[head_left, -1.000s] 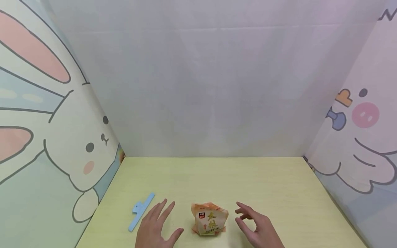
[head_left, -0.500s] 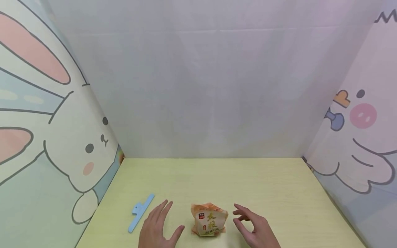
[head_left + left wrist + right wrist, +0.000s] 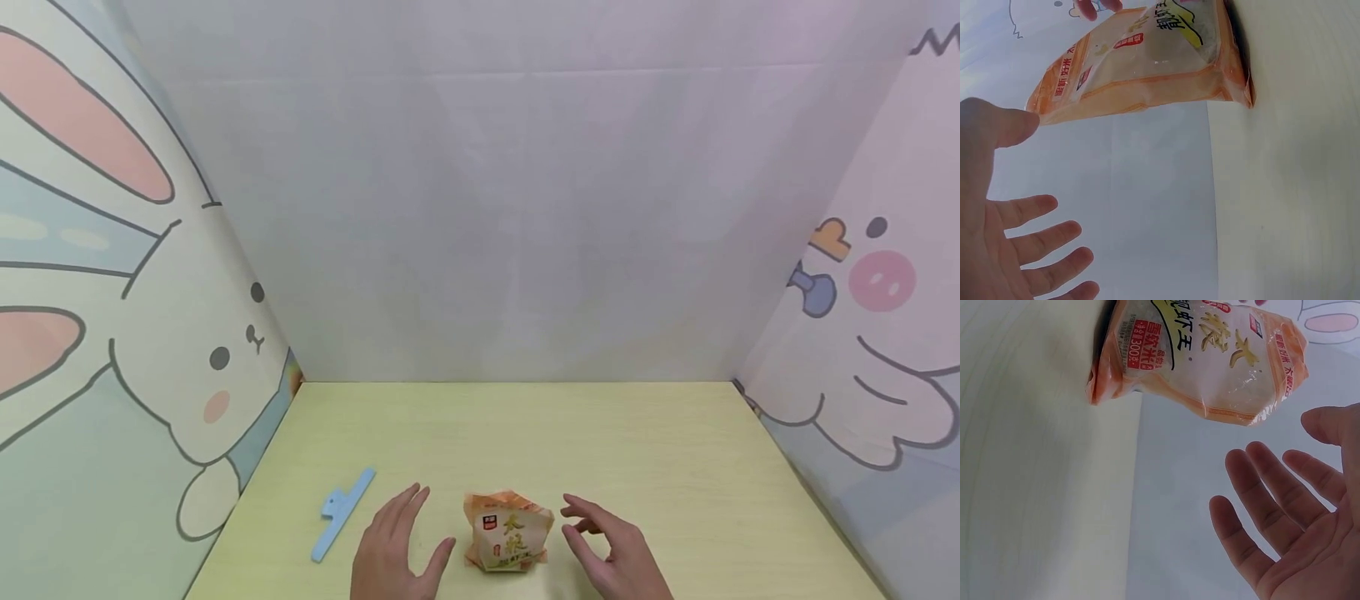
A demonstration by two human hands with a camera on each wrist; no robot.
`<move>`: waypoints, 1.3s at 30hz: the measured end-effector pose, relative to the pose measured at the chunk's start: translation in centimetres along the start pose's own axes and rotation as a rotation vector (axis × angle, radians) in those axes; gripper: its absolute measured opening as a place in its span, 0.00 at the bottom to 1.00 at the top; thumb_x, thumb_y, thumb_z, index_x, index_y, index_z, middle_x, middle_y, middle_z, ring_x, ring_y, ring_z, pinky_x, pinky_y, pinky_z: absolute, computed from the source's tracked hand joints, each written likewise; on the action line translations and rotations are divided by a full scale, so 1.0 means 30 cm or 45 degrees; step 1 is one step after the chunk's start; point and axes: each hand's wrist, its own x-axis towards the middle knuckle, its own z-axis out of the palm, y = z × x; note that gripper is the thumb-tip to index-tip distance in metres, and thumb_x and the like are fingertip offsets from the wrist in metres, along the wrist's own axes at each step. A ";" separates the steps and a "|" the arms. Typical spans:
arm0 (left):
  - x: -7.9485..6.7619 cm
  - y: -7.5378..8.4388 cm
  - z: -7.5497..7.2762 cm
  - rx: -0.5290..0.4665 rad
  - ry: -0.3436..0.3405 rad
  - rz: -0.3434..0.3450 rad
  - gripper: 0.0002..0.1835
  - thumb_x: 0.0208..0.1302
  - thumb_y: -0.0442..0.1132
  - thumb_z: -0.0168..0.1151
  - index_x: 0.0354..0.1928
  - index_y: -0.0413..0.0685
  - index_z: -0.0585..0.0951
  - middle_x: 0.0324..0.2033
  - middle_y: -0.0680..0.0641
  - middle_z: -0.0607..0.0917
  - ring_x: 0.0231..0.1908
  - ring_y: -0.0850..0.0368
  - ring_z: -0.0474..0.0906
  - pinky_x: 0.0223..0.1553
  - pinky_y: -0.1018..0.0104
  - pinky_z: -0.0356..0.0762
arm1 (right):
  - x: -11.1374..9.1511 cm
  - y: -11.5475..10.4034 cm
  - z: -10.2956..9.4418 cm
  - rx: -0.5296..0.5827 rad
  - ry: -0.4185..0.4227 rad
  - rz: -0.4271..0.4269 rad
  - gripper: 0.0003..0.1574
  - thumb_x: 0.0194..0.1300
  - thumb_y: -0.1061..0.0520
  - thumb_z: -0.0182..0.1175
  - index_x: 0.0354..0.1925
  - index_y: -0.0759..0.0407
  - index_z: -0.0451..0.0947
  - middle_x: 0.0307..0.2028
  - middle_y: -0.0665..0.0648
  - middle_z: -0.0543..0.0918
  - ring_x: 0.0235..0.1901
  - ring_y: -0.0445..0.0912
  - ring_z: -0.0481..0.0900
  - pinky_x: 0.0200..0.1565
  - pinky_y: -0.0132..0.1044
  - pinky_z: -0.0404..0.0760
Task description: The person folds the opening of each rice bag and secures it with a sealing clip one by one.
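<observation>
Pale-blue plastic, a bag clip [image 3: 346, 513] lies furthest left, where a wide swing of the left hand [image 3: 388, 550] might knock it. That hand is empty, thumb and fingers apart, just beside the orange-edged rice bag [image 3: 510, 535]. The bag stands on the tabletop [image 3: 637, 450]; a one-sided nudge could topple it. The right hand [image 3: 628, 557], empty, fingers loosely bent, might crumple its film by pressing hard.

Pale yellow-green tabletop [image 3: 517, 442]; greyish-white back wall [image 3: 495, 225]; cartoon rabbit [image 3: 176, 333] on left wall [image 3: 90, 492], pink-cheeked bird [image 3: 885, 333] on right wall [image 3: 900, 517].
</observation>
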 end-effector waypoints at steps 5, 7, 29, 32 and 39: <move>-0.001 0.009 0.021 -0.023 0.067 0.034 0.37 0.45 0.58 0.78 0.59 0.57 0.80 0.56 0.54 0.83 0.55 0.53 0.80 0.51 0.51 0.82 | 0.003 0.021 0.017 -0.040 0.062 -0.181 0.27 0.61 0.58 0.69 0.57 0.38 0.80 0.42 0.39 0.87 0.33 0.29 0.82 0.31 0.32 0.81; -0.001 0.011 0.032 -0.038 0.104 0.059 0.37 0.44 0.57 0.79 0.59 0.56 0.81 0.56 0.53 0.83 0.54 0.53 0.81 0.49 0.52 0.82 | 0.003 0.025 0.022 -0.043 0.074 -0.220 0.27 0.60 0.59 0.70 0.57 0.39 0.80 0.42 0.41 0.87 0.33 0.29 0.82 0.33 0.34 0.83; -0.009 0.068 0.072 -0.071 0.088 -0.026 0.30 0.47 0.56 0.78 0.54 0.59 0.83 0.52 0.58 0.85 0.51 0.58 0.82 0.48 0.55 0.84 | 0.009 0.016 0.048 -0.004 -0.033 -0.072 0.21 0.65 0.51 0.67 0.56 0.37 0.80 0.44 0.38 0.86 0.34 0.29 0.81 0.28 0.31 0.79; -0.011 0.070 0.074 -0.064 0.082 -0.030 0.30 0.48 0.56 0.78 0.54 0.58 0.83 0.51 0.58 0.85 0.51 0.58 0.82 0.47 0.55 0.84 | 0.010 0.006 0.044 -0.005 -0.084 0.023 0.20 0.65 0.48 0.66 0.55 0.35 0.80 0.46 0.39 0.86 0.36 0.30 0.80 0.25 0.29 0.75; -0.017 0.075 0.076 -0.070 0.032 -0.051 0.29 0.49 0.56 0.77 0.55 0.60 0.82 0.52 0.59 0.85 0.52 0.60 0.82 0.49 0.56 0.83 | 0.011 -0.004 0.042 -0.027 -0.156 0.087 0.19 0.66 0.45 0.64 0.56 0.36 0.80 0.48 0.40 0.85 0.38 0.31 0.79 0.26 0.29 0.75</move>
